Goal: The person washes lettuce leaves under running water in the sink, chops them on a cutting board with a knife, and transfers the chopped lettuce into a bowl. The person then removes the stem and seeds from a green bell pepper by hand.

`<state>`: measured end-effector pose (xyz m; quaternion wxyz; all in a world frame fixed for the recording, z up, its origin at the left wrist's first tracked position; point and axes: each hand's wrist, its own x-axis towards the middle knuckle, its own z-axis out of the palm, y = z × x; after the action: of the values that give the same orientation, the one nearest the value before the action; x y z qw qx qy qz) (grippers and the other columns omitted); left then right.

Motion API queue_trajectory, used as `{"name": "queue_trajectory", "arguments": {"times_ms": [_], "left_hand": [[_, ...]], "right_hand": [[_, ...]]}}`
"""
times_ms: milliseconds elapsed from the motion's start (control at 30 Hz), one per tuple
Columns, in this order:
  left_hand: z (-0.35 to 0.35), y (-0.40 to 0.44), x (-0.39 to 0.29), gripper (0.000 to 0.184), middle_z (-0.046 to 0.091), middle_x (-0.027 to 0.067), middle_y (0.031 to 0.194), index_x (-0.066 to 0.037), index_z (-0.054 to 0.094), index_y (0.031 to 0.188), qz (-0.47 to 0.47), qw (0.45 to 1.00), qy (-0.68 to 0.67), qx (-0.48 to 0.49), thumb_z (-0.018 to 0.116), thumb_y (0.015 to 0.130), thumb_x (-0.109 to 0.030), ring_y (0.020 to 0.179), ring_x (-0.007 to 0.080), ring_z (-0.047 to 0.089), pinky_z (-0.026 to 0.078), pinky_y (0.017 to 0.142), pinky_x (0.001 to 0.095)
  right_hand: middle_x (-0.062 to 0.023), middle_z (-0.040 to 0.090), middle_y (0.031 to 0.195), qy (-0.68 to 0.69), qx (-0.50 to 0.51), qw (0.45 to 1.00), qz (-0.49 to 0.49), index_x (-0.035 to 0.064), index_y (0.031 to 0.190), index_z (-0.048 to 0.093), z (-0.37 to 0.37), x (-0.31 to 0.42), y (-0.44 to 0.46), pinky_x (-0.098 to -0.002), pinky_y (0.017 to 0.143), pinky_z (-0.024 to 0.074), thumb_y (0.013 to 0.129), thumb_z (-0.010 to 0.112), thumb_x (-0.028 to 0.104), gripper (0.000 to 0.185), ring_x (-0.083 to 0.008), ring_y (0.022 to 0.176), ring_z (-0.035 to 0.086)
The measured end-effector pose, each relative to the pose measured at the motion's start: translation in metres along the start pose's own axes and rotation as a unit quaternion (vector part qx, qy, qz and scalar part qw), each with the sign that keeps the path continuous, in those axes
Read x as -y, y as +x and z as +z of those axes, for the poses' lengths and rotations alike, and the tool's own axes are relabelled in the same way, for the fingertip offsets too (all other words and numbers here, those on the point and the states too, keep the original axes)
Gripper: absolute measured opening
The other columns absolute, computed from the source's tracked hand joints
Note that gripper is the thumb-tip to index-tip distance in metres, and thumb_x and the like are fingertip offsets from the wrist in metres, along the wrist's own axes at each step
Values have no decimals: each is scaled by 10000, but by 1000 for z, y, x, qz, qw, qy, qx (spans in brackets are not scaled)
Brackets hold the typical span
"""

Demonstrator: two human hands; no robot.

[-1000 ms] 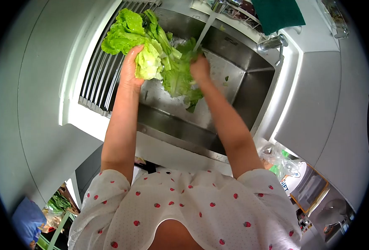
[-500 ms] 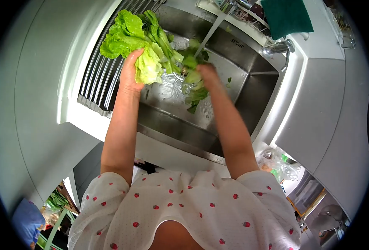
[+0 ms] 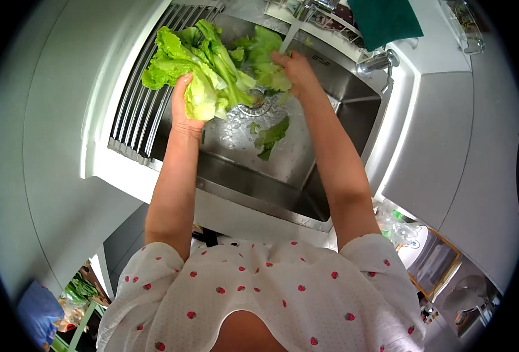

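Note:
A bunch of green lettuce (image 3: 198, 76) is gripped by my left hand (image 3: 184, 105) over the left part of the steel sink (image 3: 253, 179), beside the rack. My right hand (image 3: 294, 71) pinches a loose lettuce leaf (image 3: 266, 58), somewhat blurred, close to the stream from the faucet (image 3: 315, 6). Torn green leaf pieces (image 3: 273, 136) lie on the wet sink floor between my forearms. Part of the drain (image 3: 259, 107) shows beside the bunch.
The roll-up metal rack (image 3: 142, 111) covers the sink's left side. A green cloth (image 3: 385, 22) hangs at the back right, above a second metal tap (image 3: 379, 61). Clear plastic bags (image 3: 397, 226) are below the counter at right.
My right hand has moved up and away from the sink floor with the leaf. Leaf pieces now lie apart from it in the sink. My left hand still holds the bunch.

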<state>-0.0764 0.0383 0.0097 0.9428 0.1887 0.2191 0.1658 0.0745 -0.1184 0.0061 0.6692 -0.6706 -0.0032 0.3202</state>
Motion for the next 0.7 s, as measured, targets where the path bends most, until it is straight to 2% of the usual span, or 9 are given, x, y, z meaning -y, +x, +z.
{"name": "queue_trajectory", "arguments": {"times_ms": [67, 133, 167, 233, 333, 467, 567, 600, 700], "left_hand": [[4, 1, 7, 345, 603, 115, 969, -11, 531, 1054, 0, 1000, -21, 14, 547, 779, -220, 893, 253, 583, 469, 827, 382], [3, 6, 13, 347, 597, 122, 979, -14, 532, 1048, -18, 999, -22, 45, 560, 770, -220, 911, 248, 576, 466, 832, 378], [4, 9, 16, 369, 585, 127, 1009, -11, 515, 1077, -30, 999, 22, 7, 559, 775, -218, 923, 250, 571, 469, 827, 375], [18, 9, 23, 364, 588, 102, 1008, -39, 520, 1096, -28, 997, 63, 19, 504, 808, -260, 927, 246, 565, 453, 848, 366], [19, 12, 21, 396, 580, 97, 1024, -40, 506, 1119, -55, 990, 131, 21, 505, 810, -287, 949, 247, 553, 444, 859, 377], [19, 12, 30, 418, 554, 85, 1075, -76, 488, 1149, -63, 998, 15, 9, 461, 837, -351, 1000, 242, 518, 417, 883, 395], [18, 12, 36, 412, 553, 77, 1075, -87, 489, 1149, -74, 996, -18, 42, 457, 843, -360, 999, 243, 517, 412, 889, 389], [25, 10, 39, 396, 556, 70, 1076, -90, 496, 1141, -50, 998, 35, 28, 458, 849, -355, 1002, 244, 517, 412, 890, 386], [24, 12, 43, 411, 565, 104, 1035, -44, 504, 1112, -69, 997, 24, 31, 553, 786, -290, 948, 247, 539, 439, 853, 378]], "right_hand": [[-134, 579, 954, 170, 43, 984, 26, -39, 1109, 469, 9, 4, -11, -372, 680, 511, 833, 572, 208, 385, -228, 816, 594], [-136, 559, 1029, 223, 75, 971, 51, -33, 1150, 444, 23, 8, -21, -365, 724, 503, 847, 558, 232, 418, -224, 883, 579], [-137, 549, 1067, 249, 90, 962, 65, -29, 1171, 431, 28, 9, -26, -362, 746, 499, 855, 551, 244, 434, -222, 916, 572], [-127, 548, 1083, 268, 93, 957, 68, -22, 1169, 441, 30, 12, -33, -360, 773, 488, 871, 519, 276, 429, -218, 924, 570], [-112, 550, 1091, 300, 101, 948, 41, -14, 1160, 458, 31, 10, -36, -349, 797, 478, 886, 484, 312, 427, -208, 931, 567], [-105, 548, 1099, 335, 77, 937, 59, -9, 1144, 474, 33, 11, -42, -330, 802, 470, 893, 464, 312, 407, -207, 947, 561], [-112, 530, 1138, 201, 58, 977, 48, -11, 1206, 437, 28, -4, -28, -304, 809, 454, 898, 449, 298, 436, -209, 985, 544], [-128, 516, 1153, 131, 34, 991, 1, -16, 1193, 452, 26, -18, -16, -316, 843, 426, 895, 446, 310, 442, -226, 1015, 524], [-171, 467, 1206, -85, -18, 990, -108, -29, 1173, 475, 21, -37, 1, -341, 927, 349, 880, 446, 357, 485, -269, 1101, 459]]}}
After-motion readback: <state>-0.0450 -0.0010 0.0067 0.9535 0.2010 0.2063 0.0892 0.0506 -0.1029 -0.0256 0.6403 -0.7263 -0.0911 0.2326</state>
